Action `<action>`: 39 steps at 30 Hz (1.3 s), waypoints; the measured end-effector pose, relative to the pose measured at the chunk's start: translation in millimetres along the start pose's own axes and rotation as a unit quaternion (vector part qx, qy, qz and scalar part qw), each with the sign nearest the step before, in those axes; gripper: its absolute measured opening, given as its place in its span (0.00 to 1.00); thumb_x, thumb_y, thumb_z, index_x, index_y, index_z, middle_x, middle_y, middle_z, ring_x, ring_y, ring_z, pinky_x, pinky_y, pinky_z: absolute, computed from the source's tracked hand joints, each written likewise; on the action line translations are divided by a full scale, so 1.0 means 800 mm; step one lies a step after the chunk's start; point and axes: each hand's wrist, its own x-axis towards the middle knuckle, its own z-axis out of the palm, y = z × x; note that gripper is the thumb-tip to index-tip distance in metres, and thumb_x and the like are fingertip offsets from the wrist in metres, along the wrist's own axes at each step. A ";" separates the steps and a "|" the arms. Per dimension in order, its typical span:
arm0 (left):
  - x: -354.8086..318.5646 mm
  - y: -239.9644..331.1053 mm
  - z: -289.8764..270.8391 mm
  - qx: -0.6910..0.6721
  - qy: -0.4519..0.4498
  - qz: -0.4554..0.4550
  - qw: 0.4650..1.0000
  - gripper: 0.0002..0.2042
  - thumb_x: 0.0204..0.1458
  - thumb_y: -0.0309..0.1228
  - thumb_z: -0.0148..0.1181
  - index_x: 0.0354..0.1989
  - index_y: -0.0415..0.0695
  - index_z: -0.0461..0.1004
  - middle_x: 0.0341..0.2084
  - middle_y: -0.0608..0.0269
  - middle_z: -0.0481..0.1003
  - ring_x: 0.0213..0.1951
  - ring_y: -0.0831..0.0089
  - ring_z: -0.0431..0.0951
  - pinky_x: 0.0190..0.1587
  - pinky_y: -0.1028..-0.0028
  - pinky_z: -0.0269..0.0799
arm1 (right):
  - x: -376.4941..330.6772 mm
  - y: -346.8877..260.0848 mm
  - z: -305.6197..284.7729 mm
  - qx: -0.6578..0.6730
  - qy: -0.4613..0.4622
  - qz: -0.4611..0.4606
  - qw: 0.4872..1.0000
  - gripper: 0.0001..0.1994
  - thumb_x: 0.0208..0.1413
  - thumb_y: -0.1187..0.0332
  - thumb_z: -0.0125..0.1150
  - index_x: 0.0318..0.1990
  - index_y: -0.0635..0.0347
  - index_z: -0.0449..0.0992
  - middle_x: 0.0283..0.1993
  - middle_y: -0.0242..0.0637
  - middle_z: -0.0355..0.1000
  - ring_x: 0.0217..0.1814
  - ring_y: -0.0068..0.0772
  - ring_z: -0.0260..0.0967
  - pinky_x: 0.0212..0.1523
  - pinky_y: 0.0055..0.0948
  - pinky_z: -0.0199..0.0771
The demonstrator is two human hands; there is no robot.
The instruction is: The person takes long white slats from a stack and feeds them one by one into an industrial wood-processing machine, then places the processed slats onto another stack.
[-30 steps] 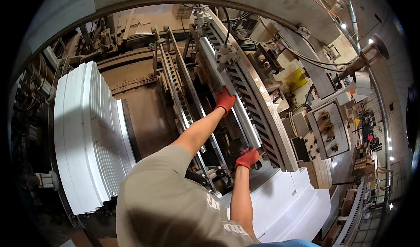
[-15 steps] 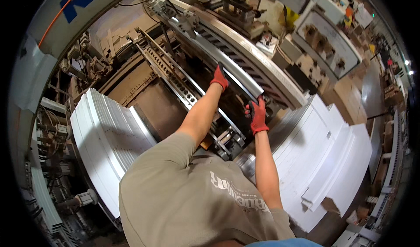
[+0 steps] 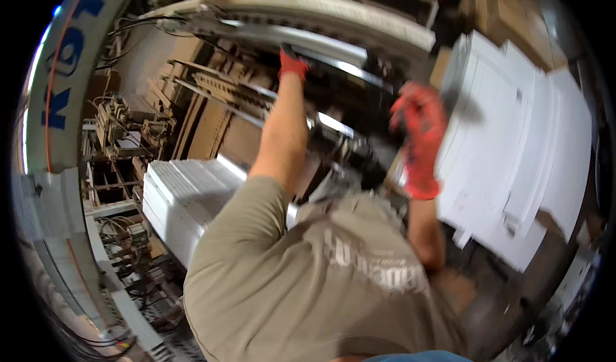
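Machinery (image 3: 378,20) spans the far side, with white panels (image 3: 545,124) stacked at right. Silver bar (image 3: 321,43) lies ahead of the person, long axis running left to right, its right end sloping nearer. Left hand (image 3: 293,65), the closer, is at its near edge, grip indeterminable; right hand (image 3: 422,128), blurred, sits apart off its right end, fingers partly curled, hold unclear.

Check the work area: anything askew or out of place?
The white sheets beside the right hand look uneven: their edges step in and out rather than lining up, though that may be their cut shape. Blur hides finer damage.
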 end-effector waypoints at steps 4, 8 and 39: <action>0.051 0.021 -0.073 0.150 -0.016 0.029 0.988 0.20 0.55 0.40 0.53 0.56 0.50 0.64 0.53 0.63 0.68 0.51 0.66 0.68 0.52 0.61 0.66 | -0.005 -0.183 -0.030 -0.103 -0.075 -0.346 0.929 0.13 0.54 0.74 0.48 0.46 0.66 0.69 0.37 0.40 0.69 0.33 0.28 0.67 0.33 0.24 0.69; 0.006 -0.003 0.002 0.122 0.033 -0.032 0.992 0.26 0.52 0.53 0.50 0.56 0.54 0.65 0.54 0.63 0.67 0.55 0.58 0.65 0.55 0.47 0.58 | -0.030 -0.194 -0.040 -0.236 -0.243 -0.365 0.867 0.13 0.54 0.72 0.47 0.46 0.66 0.70 0.38 0.41 0.69 0.33 0.28 0.67 0.33 0.25 0.70; -0.021 0.033 0.030 -0.014 0.082 -0.110 0.990 0.26 0.49 0.51 0.52 0.54 0.52 0.68 0.56 0.61 0.66 0.57 0.59 0.64 0.58 0.53 0.57 | -0.053 -0.238 -0.050 -0.283 -0.343 -0.378 0.812 0.19 0.57 0.58 0.45 0.46 0.65 0.70 0.42 0.45 0.70 0.34 0.30 0.69 0.35 0.26 0.71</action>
